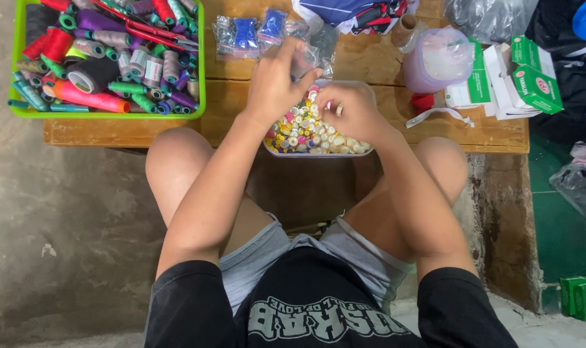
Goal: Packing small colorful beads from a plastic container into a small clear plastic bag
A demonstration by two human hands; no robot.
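**One head-worn camera, looking straight down**

There is a single view, taken from the person's head and aimed almost vertically downward. The wearer's own black printed T-shirt [318, 309] fills the bottom edge, so the lens sits just above the chest. Bare knees and forearms run up the middle of the frame toward the low wooden plank table [138, 129], which crosses the upper third. The far side of the table is cut by the top edge. The bright green plastic tray of thread spools [106, 58] lies at upper left, the grey concrete floor [67, 225] at lower left. Everything is close, within arm's reach. No second view shares the scene.
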